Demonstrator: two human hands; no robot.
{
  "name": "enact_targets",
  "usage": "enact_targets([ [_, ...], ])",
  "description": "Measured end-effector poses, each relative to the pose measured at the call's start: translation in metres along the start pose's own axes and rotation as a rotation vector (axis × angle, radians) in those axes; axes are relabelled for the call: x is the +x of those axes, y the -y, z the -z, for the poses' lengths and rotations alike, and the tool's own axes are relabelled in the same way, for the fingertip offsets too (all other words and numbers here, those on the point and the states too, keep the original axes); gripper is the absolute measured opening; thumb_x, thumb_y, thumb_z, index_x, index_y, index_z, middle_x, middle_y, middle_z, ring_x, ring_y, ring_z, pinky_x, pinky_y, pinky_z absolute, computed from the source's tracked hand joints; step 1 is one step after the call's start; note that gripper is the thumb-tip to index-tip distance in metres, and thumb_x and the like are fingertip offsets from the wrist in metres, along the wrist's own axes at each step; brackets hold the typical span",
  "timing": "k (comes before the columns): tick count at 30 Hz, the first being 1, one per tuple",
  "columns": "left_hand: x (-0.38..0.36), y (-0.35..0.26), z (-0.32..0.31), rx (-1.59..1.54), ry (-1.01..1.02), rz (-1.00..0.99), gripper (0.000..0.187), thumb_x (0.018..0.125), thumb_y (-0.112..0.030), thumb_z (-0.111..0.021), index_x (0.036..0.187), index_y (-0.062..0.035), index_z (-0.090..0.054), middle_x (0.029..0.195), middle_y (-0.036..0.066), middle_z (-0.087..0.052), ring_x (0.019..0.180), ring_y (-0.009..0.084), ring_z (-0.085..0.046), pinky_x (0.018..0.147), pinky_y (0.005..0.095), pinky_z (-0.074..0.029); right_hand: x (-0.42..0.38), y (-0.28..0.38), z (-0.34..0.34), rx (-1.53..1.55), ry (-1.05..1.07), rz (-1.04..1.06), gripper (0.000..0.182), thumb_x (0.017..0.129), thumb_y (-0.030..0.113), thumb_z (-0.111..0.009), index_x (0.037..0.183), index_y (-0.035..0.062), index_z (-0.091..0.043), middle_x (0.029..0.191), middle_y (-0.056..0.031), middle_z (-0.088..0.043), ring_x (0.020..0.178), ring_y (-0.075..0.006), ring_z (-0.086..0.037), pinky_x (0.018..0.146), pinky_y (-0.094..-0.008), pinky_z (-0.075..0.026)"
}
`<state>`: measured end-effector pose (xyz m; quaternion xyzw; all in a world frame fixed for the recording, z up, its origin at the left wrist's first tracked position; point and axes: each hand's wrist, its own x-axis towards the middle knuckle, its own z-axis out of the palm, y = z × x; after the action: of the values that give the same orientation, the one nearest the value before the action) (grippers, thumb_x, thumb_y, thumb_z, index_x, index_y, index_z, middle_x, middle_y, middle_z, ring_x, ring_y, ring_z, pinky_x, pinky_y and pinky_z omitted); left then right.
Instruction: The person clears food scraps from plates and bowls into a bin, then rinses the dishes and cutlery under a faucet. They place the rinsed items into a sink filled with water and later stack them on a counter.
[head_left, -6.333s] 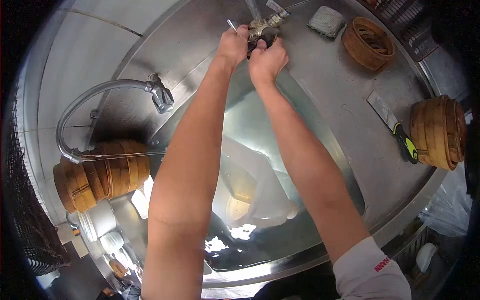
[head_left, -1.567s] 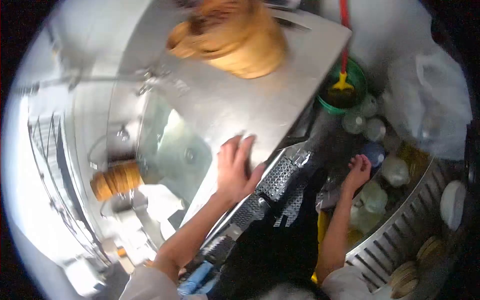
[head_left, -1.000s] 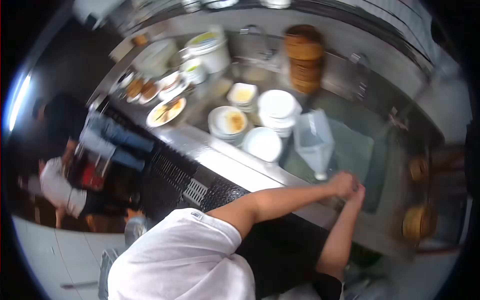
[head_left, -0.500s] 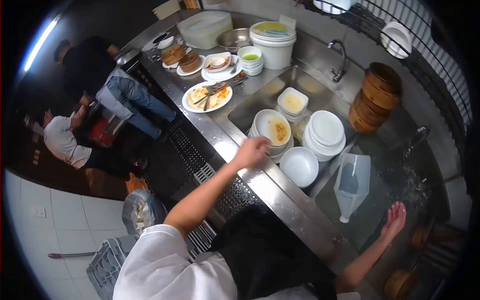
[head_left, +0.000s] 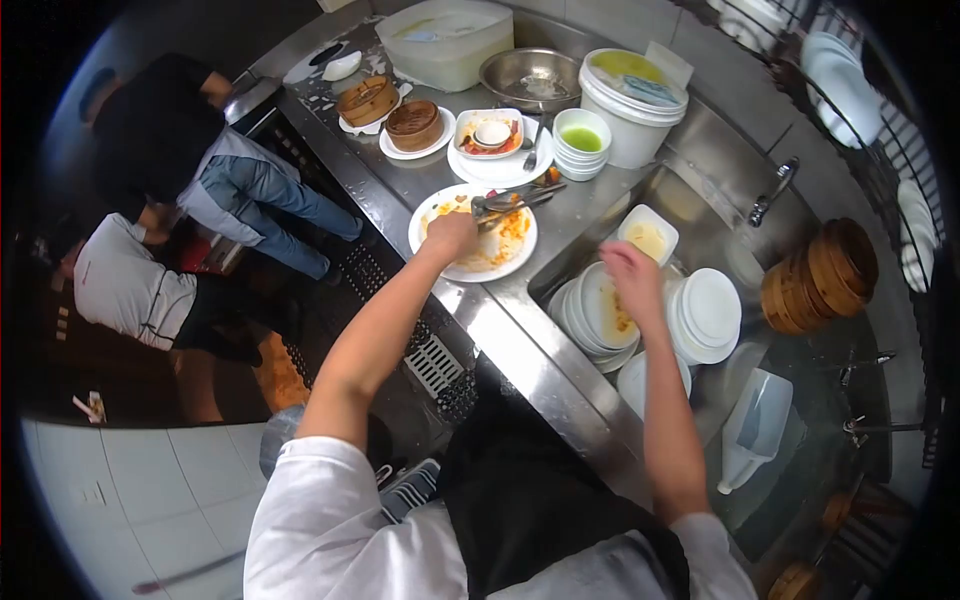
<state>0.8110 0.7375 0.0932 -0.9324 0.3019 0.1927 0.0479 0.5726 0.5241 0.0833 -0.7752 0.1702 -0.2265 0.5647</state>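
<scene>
Glossy white plates [head_left: 706, 315] sit in a shiny steel sink [head_left: 700, 215].

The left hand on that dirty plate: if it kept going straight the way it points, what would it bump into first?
Probably the utensils lying across the far side of the dirty plate. The left hand points up and to the right over the plate; beyond the utensils stands a plate with a small bowl. Depth is hard to judge.

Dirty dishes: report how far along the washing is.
Done: nothing looks washed yet. In hand: left hand is on the sauce-smeared plate on the counter; right hand is over the stacked soiled plates in the sink. Left: those stacks, counter bowls, bamboo steamers.
</scene>
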Motion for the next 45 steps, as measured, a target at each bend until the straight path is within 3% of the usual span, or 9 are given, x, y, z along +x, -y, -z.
enact_targets([
  [7, -0.030, 0.084, 0.070, 0.126, 0.148, -0.076, 0.023, 0.083, -0.011, -0.055, 0.101, -0.0069, -0.068, 0.104, 0.015, -0.067, 0.100, 0.0302, -0.064, 0.084, 0.0400, -0.051, 0.133, -0.060, -0.130, -0.824, 0.159, 0.402, 0.033, 0.081, 0.007, -0.054, 0.113, 0.0069, -0.062, 0.116, -0.0124, -0.059, 0.106, -0.0332, -0.054, 0.089, -0.0428, -0.045],
  [13, -0.010, 0.129, 0.064, -0.172, 0.096, -0.207, 0.023, 0.086, -0.017, -0.056, 0.102, -0.0034, -0.066, 0.094, 0.021, -0.067, 0.093, 0.0369, -0.064, 0.080, 0.0460, -0.049, 0.157, -0.062, -0.129, -0.924, 0.166, 0.617, 0.017, 0.077, 0.011, -0.057, 0.094, 0.0084, -0.059, 0.092, -0.0099, -0.057, 0.095, -0.0300, -0.053, 0.078, -0.0455, -0.042],
  [25, 0.020, 0.032, -0.016, -1.004, -0.426, -0.252, 0.022, 0.090, -0.018, -0.051, 0.094, 0.0027, -0.057, 0.091, 0.027, -0.062, 0.090, 0.0426, -0.059, 0.078, 0.0481, -0.045, 0.148, -0.023, -0.102, -0.917, 0.426, 0.163, 0.020, 0.080, 0.010, -0.044, 0.090, 0.0036, -0.060, 0.080, -0.0249, -0.062, 0.080, -0.0453, -0.058, 0.070, -0.0543, -0.043],
  [29, -0.010, -0.002, -0.019, -1.113, -0.452, -0.130, 0.019, 0.090, -0.014, -0.049, 0.098, 0.0022, -0.054, 0.092, 0.026, -0.063, 0.090, 0.0453, -0.059, 0.078, 0.0498, -0.045, 0.144, -0.076, -0.090, -0.476, 0.461, -0.001, 0.024, 0.088, 0.026, -0.052, 0.089, 0.0028, -0.060, 0.063, -0.0112, -0.056, 0.057, -0.0293, -0.055, 0.056, -0.0421, -0.043],
  [31, -0.020, -0.029, -0.019, -1.084, -0.392, -0.127, 0.019, 0.088, -0.011, -0.049, 0.101, 0.0025, -0.053, 0.091, 0.025, -0.064, 0.088, 0.0454, -0.059, 0.077, 0.0505, -0.046, 0.113, 0.013, -0.105, 0.166, 0.520, -0.706, 0.031, 0.094, 0.042, -0.050, 0.091, 0.0123, -0.059, 0.059, 0.0077, -0.041, 0.047, -0.0032, -0.036, 0.043, -0.0192, -0.025],
  [33, -0.045, -0.047, -0.001, -1.124, -0.319, -0.287, 0.019, 0.083, -0.006, -0.052, 0.100, 0.0038, -0.053, 0.086, 0.027, -0.063, 0.086, 0.0444, -0.060, 0.074, 0.0512, -0.047, 0.094, -0.006, -0.116, 0.375, 0.446, -0.636, 0.034, 0.093, 0.042, -0.053, 0.097, 0.0088, -0.060, 0.069, 0.0039, -0.052, 0.055, -0.0041, -0.044, 0.048, -0.0211, -0.034],
  [35, -0.041, -0.055, -0.007, -0.879, 0.005, -0.226, 0.026, 0.083, -0.005, -0.052, 0.108, 0.0007, -0.052, 0.086, 0.025, -0.064, 0.087, 0.0446, -0.060, 0.074, 0.0502, -0.047, 0.081, 0.010, -0.139, 0.179, 0.237, -0.508, 0.038, 0.093, 0.039, -0.055, 0.096, 0.0028, -0.063, 0.088, -0.0034, -0.064, 0.078, -0.0118, -0.055, 0.070, -0.0271, -0.044],
  [38, -0.019, -0.028, 0.004, -0.846, 0.111, -0.553, 0.033, 0.087, -0.014, -0.057, 0.119, -0.0056, -0.057, 0.094, 0.022, -0.066, 0.080, 0.0350, -0.065, 0.073, 0.0398, -0.050, 0.079, 0.022, -0.134, 0.210, 0.074, -0.628, 0.036, 0.095, 0.037, -0.052, 0.083, 0.0041, -0.060, 0.074, 0.0000, -0.056, 0.067, -0.0083, -0.049, 0.058, -0.0249, -0.039],
  [45, 0.100, 0.005, -0.012, -0.078, -0.382, -0.464, 0.020, 0.082, -0.017, -0.057, 0.093, -0.0015, -0.062, 0.091, 0.014, -0.064, 0.082, 0.0369, -0.064, 0.071, 0.0442, -0.051, 0.081, 0.014, -0.132, 0.243, -0.194, -0.628, 0.034, 0.094, 0.031, -0.054, 0.080, 0.0004, -0.058, 0.065, -0.0014, -0.052, 0.055, -0.0105, -0.046, 0.050, -0.0267, -0.037],
])
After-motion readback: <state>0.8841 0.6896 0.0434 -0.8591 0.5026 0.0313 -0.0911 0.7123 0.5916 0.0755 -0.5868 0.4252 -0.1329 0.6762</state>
